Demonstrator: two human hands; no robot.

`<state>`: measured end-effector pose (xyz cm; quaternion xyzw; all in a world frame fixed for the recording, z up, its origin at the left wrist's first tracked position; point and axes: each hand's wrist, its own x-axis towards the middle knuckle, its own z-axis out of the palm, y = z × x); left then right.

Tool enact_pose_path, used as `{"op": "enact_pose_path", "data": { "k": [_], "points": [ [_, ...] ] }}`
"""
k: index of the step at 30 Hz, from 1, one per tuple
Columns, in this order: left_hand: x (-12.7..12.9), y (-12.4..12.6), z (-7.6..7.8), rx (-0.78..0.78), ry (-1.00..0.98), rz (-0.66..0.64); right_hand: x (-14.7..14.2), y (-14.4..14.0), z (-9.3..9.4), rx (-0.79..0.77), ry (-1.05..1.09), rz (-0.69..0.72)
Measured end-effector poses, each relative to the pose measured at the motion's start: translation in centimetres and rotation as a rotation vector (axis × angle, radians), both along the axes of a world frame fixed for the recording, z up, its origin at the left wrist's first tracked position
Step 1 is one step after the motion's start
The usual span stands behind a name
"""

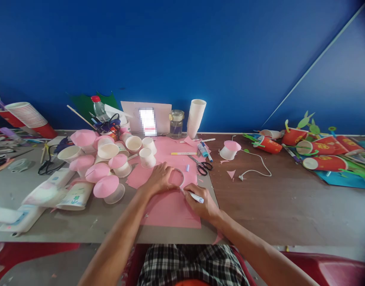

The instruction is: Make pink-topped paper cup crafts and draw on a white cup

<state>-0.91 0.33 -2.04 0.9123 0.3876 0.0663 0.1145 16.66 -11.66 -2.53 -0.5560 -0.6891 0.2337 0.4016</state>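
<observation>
**Ring Traced on Pink Paper, Marker at the Rim**

Left hand (158, 179) spread flat, fingers pressing a clear round ring (177, 177) onto a large matte pink paper sheet (170, 210) at the table's near edge. Right hand (202, 203) closed in a writing grip around a white marker with a pale blue end (196, 196), tip touching the ring's lower right rim.

Likely trouble: ring sliding under uneven finger pressure, leaving a lopsided outline; thin sheet creeping on the smooth grey tabletop (27, 186), since only the left hand pins it; marker tip riding up over the low rim and streaking inward. Sheet's near edge close to the table's lip, so a forearm nudge might buckle it.

Just left, a cluster of white paper cups capped with pink paper cones (106, 186), smooth and light, easily toppled. Beyond the sheet, black-handled scissors (202, 167), a yellow pen (183, 153), a tall stack of white cups (196, 117) and a glass jar (176, 123). Well apart to the right, red printed cups with green cut-outs (319, 153) on brown wood-grain.
</observation>
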Motion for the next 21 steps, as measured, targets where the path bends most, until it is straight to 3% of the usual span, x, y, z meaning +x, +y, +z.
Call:
{"op": "enact_pose_path", "data": {
  "k": [6,11,16,21],
  "points": [
    [0.1,-0.3,0.7,-0.029,0.013,0.008,1.6,0.2,0.8,-0.105,0.184,-0.057],
    [0.3,-0.4,1.1,-0.07,0.026,0.026,3.5,-0.5,1.6,-0.106,0.192,-0.084],
    [0.4,-0.2,1.3,-0.075,0.066,0.011,3.6,-1.8,1.6,-0.087,0.146,0.072],
    [0.9,-0.2,2.0,-0.108,0.122,0.039,2.2,-2.4,1.3,0.092,-0.047,0.267]
  ]
}}
